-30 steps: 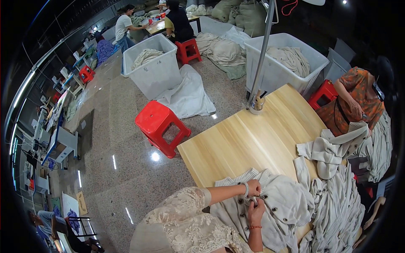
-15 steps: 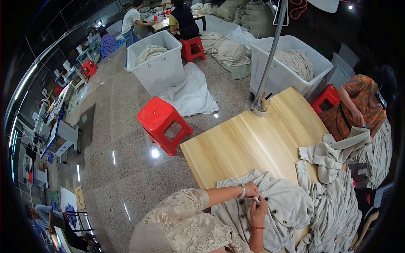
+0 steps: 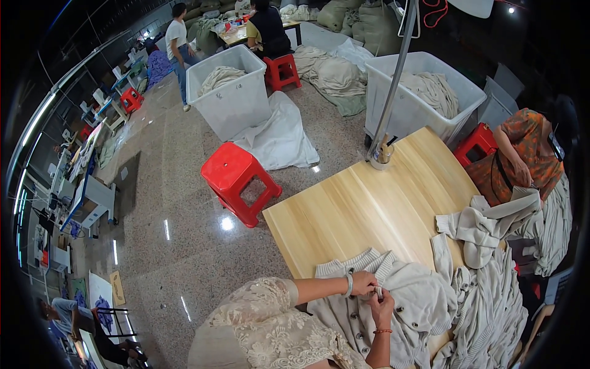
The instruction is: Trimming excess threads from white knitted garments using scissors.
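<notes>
On one wooden surface (image 3: pixel 350 215): one spread beige cardigan (image 3: pixel 424 292).
Left hand (image 3: pixel 364 283), right hand (image 3: pixel 382 307): both pinching it; exposed wood toward far edge.

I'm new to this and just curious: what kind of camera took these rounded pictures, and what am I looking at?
No machine works here; someone is working bare-handed. A wide fisheye camera on their head looks down, so straight edges bend near the rim. The left hand, wearing a pale bracelet, and the right hand, wearing a red bracelet, pinch a cream knit garment with dark buttons; the exact spot is too small to make out. It lies on a wooden table, beside a heap of similar knitwear. A small cup holding tools stands near the far edge.
</notes>
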`<state>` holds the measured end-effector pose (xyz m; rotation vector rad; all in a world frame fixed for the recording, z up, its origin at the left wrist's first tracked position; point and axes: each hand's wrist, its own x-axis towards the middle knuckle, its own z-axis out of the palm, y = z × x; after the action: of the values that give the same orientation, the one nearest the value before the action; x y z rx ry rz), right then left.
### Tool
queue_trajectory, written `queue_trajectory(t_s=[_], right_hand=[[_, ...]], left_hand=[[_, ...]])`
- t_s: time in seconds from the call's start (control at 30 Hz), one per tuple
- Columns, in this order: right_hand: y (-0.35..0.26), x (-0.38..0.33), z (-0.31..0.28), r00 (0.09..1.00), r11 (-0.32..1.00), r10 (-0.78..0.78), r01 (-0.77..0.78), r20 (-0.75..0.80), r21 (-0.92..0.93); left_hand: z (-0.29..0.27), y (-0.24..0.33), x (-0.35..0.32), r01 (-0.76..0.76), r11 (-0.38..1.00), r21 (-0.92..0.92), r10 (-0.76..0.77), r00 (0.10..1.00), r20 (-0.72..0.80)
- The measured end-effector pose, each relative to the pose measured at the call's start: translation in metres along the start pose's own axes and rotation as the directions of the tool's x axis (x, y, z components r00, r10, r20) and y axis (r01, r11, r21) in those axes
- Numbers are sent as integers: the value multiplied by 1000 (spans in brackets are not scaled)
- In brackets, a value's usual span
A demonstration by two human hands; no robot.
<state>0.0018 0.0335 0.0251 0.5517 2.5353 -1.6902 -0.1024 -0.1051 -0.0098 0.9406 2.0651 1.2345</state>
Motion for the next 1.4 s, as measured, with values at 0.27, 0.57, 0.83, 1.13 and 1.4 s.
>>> queue_trajectory(t_s=[0.27, 0.57, 0.83, 1.13, 1.4], right_hand=[[25, 1, 3, 999, 990, -12, 5, 48, 141], [24, 5, 7, 915, 872, -397, 350, -77, -342], [8, -12, -6, 992, 979, -13, -13, 128, 203], [-3, -46, -24, 997, 860, -54, 23, -48, -509], [-12, -59, 2, 916, 945, -276, 203, -291, -257]], left_hand=[[8, 3, -5, 61, 998, -3, -61, 991, -120], [9, -7, -5, 27, 999, -36, -34, 977, -213], [-2, -3, -14, -41, 966, -253, 20, 996, -85], [-28, 0, -7, 70, 851, 521, -35, 996, -77], [5, 39, -8, -422, 810, 407, 333, 903, 273]])
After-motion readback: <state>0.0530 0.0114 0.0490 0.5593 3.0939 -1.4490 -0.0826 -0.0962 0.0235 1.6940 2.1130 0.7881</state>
